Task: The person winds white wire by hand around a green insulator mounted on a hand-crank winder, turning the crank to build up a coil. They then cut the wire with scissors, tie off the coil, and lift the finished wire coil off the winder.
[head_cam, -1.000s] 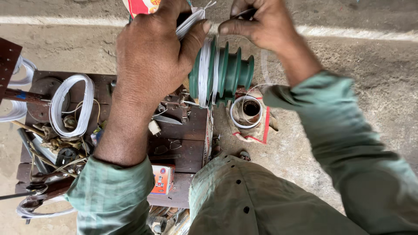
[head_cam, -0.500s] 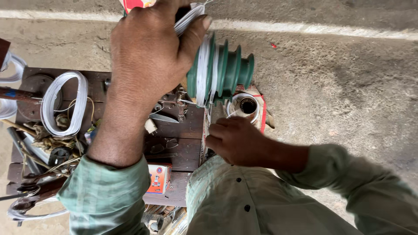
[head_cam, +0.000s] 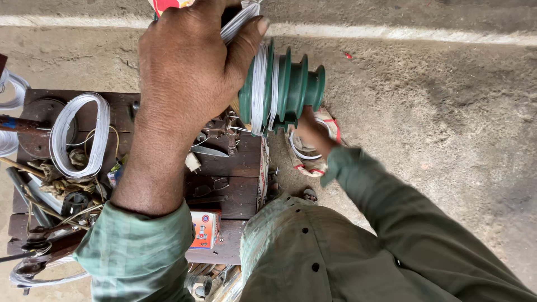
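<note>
My left hand is clamped around the wide end of a green stepped winding former, held up over the floor. Turns of thin white wire sit in its grooves, and more white wire passes under my thumb. My right hand is just below the former, partly hidden behind it, beside a loop of white wire and a red-and-white carton on the floor. Its fingers are out of sight.
A low dark wooden table stands below my left arm, with a white wire coil, metal hand tools and a small orange box. Rough concrete floor spreads to the right, with a white painted line at the top.
My right hand left the top of the former, dropped to the table's edge, and has since risen to just under the former. My left hand has kept its grip.
</note>
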The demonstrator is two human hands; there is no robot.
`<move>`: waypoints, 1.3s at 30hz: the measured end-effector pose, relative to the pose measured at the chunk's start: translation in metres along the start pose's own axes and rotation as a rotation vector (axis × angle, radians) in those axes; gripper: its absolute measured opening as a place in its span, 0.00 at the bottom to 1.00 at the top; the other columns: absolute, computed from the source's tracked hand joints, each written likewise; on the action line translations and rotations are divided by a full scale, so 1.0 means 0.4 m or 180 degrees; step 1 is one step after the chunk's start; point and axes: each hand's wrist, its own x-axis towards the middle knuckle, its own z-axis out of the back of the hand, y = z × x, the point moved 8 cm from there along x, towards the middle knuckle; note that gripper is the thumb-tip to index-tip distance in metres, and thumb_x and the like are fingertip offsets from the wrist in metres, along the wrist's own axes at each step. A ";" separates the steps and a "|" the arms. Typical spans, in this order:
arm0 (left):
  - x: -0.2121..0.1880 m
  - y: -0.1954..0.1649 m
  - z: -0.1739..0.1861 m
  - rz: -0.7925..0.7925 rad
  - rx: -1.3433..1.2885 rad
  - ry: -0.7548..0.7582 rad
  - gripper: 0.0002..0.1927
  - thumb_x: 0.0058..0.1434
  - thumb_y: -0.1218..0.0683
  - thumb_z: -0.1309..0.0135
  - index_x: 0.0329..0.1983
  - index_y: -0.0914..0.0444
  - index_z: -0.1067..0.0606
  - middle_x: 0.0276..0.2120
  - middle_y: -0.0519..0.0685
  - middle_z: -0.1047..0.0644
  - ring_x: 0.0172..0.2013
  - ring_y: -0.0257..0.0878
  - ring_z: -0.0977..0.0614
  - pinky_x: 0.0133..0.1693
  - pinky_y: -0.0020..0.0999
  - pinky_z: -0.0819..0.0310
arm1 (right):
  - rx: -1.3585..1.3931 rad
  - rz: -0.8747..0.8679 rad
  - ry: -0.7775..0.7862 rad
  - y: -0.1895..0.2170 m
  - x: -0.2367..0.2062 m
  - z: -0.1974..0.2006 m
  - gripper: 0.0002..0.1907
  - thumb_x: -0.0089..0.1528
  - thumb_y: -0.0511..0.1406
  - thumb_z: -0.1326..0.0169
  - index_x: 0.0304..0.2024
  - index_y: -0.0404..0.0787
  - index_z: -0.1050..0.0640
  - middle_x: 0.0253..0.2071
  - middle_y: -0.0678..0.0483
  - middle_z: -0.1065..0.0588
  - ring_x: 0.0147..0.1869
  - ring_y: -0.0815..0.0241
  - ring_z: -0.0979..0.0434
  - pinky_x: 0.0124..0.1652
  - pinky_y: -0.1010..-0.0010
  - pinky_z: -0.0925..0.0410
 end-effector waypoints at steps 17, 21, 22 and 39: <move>0.002 0.002 0.003 0.0242 -0.0105 0.0083 0.15 0.70 0.48 0.38 0.48 0.64 0.23 0.32 0.54 0.18 0.32 0.56 0.16 0.31 0.51 0.23 | -0.0432 0.1588 0.0706 0.602 0.171 0.191 0.17 0.63 0.44 0.29 0.35 0.41 0.22 0.32 0.57 0.23 0.36 0.66 0.21 0.38 0.72 0.25; 0.004 -0.009 0.009 0.0029 -0.0031 -0.0053 0.13 0.70 0.49 0.39 0.47 0.64 0.24 0.33 0.54 0.17 0.31 0.54 0.15 0.30 0.48 0.23 | 0.1187 -0.0331 0.0974 0.093 0.155 0.022 0.05 0.65 0.35 0.41 0.40 0.40 0.22 0.34 0.53 0.23 0.34 0.63 0.24 0.33 0.69 0.29; 0.004 -0.007 0.007 0.0027 -0.0006 -0.0020 0.14 0.71 0.48 0.38 0.46 0.64 0.23 0.31 0.54 0.18 0.30 0.53 0.16 0.30 0.48 0.23 | 0.0736 -0.0568 0.0910 0.014 0.081 0.000 0.06 0.66 0.36 0.42 0.39 0.40 0.22 0.34 0.53 0.23 0.34 0.64 0.23 0.33 0.68 0.28; 0.000 -0.006 0.015 0.0114 -0.0078 -0.0053 0.15 0.69 0.50 0.38 0.48 0.66 0.25 0.33 0.54 0.18 0.31 0.56 0.16 0.30 0.50 0.24 | -0.0946 0.2204 0.0778 0.686 0.097 0.207 0.15 0.65 0.44 0.31 0.39 0.43 0.23 0.32 0.57 0.25 0.37 0.66 0.22 0.39 0.68 0.28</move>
